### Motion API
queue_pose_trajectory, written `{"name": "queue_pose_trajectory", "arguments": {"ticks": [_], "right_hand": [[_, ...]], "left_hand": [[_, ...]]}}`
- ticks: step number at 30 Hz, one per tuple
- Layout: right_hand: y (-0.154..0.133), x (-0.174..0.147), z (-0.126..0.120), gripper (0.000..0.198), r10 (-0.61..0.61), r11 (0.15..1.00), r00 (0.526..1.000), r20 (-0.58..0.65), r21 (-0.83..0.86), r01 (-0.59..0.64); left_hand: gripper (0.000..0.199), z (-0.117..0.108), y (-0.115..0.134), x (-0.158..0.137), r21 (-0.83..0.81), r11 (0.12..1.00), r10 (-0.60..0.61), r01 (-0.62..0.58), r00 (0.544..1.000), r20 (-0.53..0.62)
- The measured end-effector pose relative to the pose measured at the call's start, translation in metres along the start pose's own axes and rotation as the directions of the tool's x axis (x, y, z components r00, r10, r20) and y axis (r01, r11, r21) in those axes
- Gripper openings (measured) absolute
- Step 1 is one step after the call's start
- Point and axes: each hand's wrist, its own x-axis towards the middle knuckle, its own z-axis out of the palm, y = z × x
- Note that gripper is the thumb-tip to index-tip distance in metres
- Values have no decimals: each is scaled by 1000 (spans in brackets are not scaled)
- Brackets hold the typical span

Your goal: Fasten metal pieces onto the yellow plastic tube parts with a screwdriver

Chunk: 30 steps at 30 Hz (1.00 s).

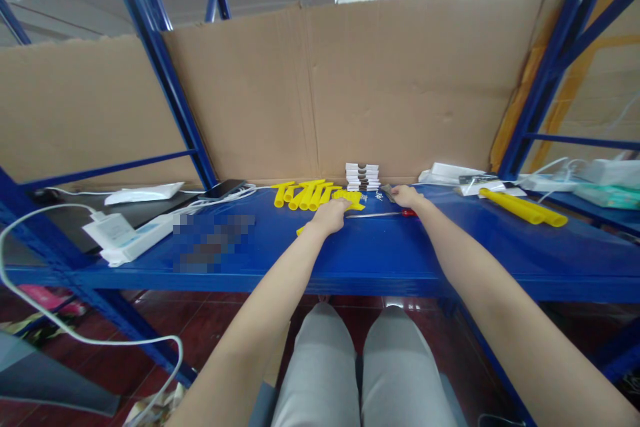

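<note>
My left hand [331,215] is closed on a yellow plastic piece [301,231], whose end shows beside the wrist; the rest is hidden by the hand. Just beyond it lies a row of yellow T-shaped plastic pieces [315,195]. My right hand [406,197] reaches to the back of the shelf, its fingers closed at a small grey-brown item [388,192] that I cannot make out. Between the hands lies a screwdriver [375,215], its red handle beside the right hand. Small metal bits [379,195] lie near the right fingertips. Behind them stands a stack of white pieces [363,177].
Two yellow tubes [525,207] lie at the right beside white packets [480,185]. At the left are a white power strip [143,240] with cables and a dark phone [226,189]. A cardboard sheet [400,87] backs the blue shelf [360,260], with blue posts [175,93] at its sides.
</note>
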Motion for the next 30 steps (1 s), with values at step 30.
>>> {"name": "queue_pose_trajectory", "arguments": {"ticks": [30], "right_hand": [[-29,-21,-11,47,65,976,996,53,-211,-53]], "left_hand": [[50,-1,0,1,42,999,24,-25,999,29]]}}
